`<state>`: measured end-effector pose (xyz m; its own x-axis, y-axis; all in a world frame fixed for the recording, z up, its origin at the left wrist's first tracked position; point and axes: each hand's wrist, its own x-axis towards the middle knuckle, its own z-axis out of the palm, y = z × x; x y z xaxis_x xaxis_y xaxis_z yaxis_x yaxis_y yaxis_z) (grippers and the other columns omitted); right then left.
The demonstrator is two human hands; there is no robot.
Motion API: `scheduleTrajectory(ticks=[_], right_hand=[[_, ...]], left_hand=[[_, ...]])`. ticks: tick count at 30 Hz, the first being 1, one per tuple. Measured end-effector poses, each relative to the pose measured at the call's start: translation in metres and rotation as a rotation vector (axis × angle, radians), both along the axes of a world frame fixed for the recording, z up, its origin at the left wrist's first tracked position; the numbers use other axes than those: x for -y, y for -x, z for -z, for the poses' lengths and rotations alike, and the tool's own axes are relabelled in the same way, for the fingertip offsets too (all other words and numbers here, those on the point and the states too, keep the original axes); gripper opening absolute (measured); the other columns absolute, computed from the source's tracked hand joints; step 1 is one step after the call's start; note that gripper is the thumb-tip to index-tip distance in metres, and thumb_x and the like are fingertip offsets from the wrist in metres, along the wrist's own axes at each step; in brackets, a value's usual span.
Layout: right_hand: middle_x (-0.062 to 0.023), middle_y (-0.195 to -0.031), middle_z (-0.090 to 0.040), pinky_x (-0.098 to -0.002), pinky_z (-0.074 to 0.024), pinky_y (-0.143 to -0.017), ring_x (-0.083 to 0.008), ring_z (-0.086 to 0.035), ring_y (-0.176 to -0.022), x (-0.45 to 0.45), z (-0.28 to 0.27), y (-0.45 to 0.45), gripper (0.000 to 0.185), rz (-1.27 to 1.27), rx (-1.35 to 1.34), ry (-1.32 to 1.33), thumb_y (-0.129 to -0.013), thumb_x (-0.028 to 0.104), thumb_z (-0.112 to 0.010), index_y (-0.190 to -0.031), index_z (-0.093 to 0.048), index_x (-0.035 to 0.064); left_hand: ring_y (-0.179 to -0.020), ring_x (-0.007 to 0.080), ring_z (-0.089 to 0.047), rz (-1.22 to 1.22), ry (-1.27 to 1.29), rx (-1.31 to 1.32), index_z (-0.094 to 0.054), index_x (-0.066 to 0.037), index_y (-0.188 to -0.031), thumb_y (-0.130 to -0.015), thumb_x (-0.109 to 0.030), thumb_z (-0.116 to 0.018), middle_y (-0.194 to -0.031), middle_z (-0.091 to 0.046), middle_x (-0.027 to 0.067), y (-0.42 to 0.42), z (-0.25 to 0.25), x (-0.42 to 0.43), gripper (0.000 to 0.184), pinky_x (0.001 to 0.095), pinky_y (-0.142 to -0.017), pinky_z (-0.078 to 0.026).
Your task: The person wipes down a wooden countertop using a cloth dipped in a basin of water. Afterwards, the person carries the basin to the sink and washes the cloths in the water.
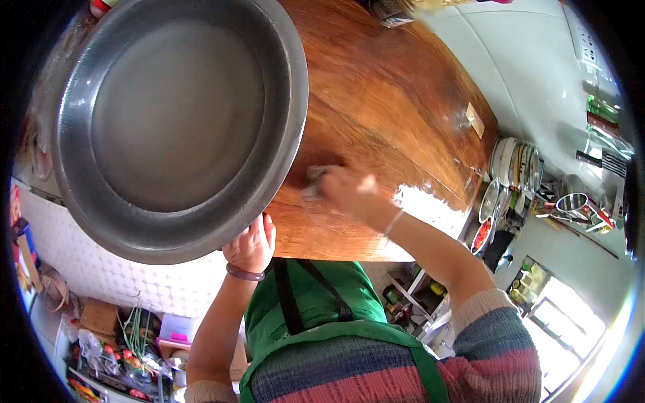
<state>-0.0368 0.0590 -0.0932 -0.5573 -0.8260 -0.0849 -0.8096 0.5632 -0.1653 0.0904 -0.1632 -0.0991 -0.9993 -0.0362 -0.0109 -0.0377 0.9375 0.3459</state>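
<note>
A large round grey metal basin fills the upper left, its inside facing the camera. My left hand is closed on the basin's lower rim, its fingers partly hidden behind it. To the right of the basin, my right hand is over the brown wooden table, blurred by motion. Its fingers are closed on a crumpled greyish cloth that lies against the wood, near the basin's edge.
Plates stand in a row beyond the table's right end, near a bowl of red pieces and utensils. A small flat piece lies on the table. A jar stands at the far edge. Shelves with goods are at the lower left.
</note>
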Motion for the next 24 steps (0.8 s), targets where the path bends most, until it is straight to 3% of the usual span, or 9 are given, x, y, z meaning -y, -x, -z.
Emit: scheduleTrajectory(ticks=[5, 7, 13, 15, 16, 18, 21, 22, 24], right_hand=[[-0.014, -0.079, -0.062, -0.0488, -0.0478, -0.05, -0.0364, -0.06, -0.061, -0.016, 0.014, 0.162, 0.019, 0.601, -0.381, 0.122, -0.092, 0.022, -0.048, -0.107, -0.05, 0.0097], [-0.0165, -0.096, -0.064, -0.0461, -0.0524, -0.063, -0.0343, -0.064, -0.08, 0.011, 0.034, 0.184, 0.026, 0.718, -0.292, -0.089, -0.093, 0.022, -0.047, -0.114, -0.053, 0.0091], [-0.0183, -0.1, -0.063, -0.0449, -0.0533, -0.071, -0.0316, -0.063, -0.085, 0.002, 0.0, -0.042, 0.03, 0.105, 0.01, 0.145, -0.093, 0.027, -0.045, -0.111, -0.056, 0.0061], [-0.0189, -0.102, -0.063, -0.0446, -0.0535, -0.074, -0.0307, -0.062, -0.087, -0.049, -0.014, 0.006, 0.032, 0.871, 0.562, -0.237, -0.093, 0.028, -0.044, -0.111, -0.057, 0.0051], [-0.0192, -0.102, -0.063, -0.0444, -0.0537, -0.075, -0.0303, -0.062, -0.087, -0.061, -0.028, 0.044, 0.033, 1.193, 0.598, -0.194, -0.093, 0.029, -0.044, -0.11, -0.058, 0.0046], [-0.0184, -0.095, -0.065, -0.0452, -0.0515, -0.066, -0.0325, -0.064, -0.083, -0.053, -0.031, 0.1, 0.03, 1.3, 0.184, -0.062, -0.091, 0.017, -0.046, -0.117, -0.054, 0.0049], [-0.0139, -0.073, -0.061, -0.0423, -0.0463, -0.047, -0.0273, -0.06, -0.061, -0.041, 0.037, 0.128, 0.027, 0.768, -0.22, -0.035, -0.09, 0.017, -0.043, -0.112, -0.052, 0.004], [-0.0112, -0.077, -0.06, -0.0373, -0.0474, -0.046, -0.0234, -0.059, -0.059, -0.024, 0.07, 0.093, 0.024, 0.511, -0.497, -0.228, -0.087, 0.011, -0.047, -0.108, -0.053, 0.0029], [-0.0108, -0.083, -0.058, -0.0371, -0.0518, -0.055, -0.0203, -0.059, -0.065, 0.011, 0.008, 0.003, 0.025, 0.35, -0.212, 0.085, -0.08, 0.006, -0.054, -0.105, -0.054, 0.0024]], left_hand=[[-0.126, 0.0382, -0.042, -0.021, 0.074, -0.067, -0.038, -0.01, -0.142, -0.087, -0.027, -0.05, -0.141, -0.041, 0.0179, -0.001, 0.004, -0.005, 0.059, 0.0547, -0.105, -0.023], [-0.129, 0.0384, -0.038, -0.023, 0.092, 0.011, -0.037, -0.012, -0.143, -0.087, -0.028, -0.049, -0.145, -0.037, 0.0154, -0.005, 0.004, -0.006, 0.059, 0.056, -0.106, -0.02], [-0.133, 0.0394, -0.029, 0.016, 0.064, -0.001, -0.037, -0.011, -0.142, -0.087, -0.029, -0.048, -0.145, -0.035, 0.0133, -0.003, 0.005, -0.003, 0.059, 0.0577, -0.107, -0.011], [-0.131, 0.039, -0.031, 0.009, 0.092, -0.009, -0.037, -0.011, -0.142, -0.087, -0.028, -0.048, -0.144, -0.036, 0.0126, -0.001, 0.003, -0.004, 0.059, 0.0575, -0.107, -0.012], [-0.13, 0.0366, -0.033, 0.003, 0.123, -0.02, -0.039, -0.01, -0.141, -0.087, -0.028, -0.048, -0.144, -0.037, 0.0113, 0.001, 0.0, -0.006, 0.058, 0.0557, -0.107, -0.014], [-0.129, 0.0343, -0.035, -0.004, 0.168, 0.007, -0.041, -0.01, -0.14, -0.086, -0.028, -0.048, -0.144, -0.037, 0.0103, 0.002, -0.006, -0.007, 0.057, 0.054, -0.107, -0.016], [-0.127, 0.0306, -0.037, -0.005, 0.219, -0.003, -0.045, -0.009, -0.137, -0.085, -0.027, -0.047, -0.145, -0.036, 0.0083, 0.007, -0.011, -0.012, 0.055, 0.0503, -0.107, -0.019], [-0.126, 0.0306, -0.037, 0.0, 0.222, -0.024, -0.045, -0.009, -0.137, -0.085, -0.026, -0.048, -0.145, -0.036, 0.0084, 0.006, -0.009, -0.011, 0.055, 0.0501, -0.106, -0.019], [-0.126, 0.031, -0.037, 0.011, 0.209, -0.02, -0.043, -0.009, -0.138, -0.084, -0.024, -0.05, -0.146, -0.034, 0.0088, 0.005, -0.01, -0.009, 0.057, 0.0496, -0.105, -0.021]])
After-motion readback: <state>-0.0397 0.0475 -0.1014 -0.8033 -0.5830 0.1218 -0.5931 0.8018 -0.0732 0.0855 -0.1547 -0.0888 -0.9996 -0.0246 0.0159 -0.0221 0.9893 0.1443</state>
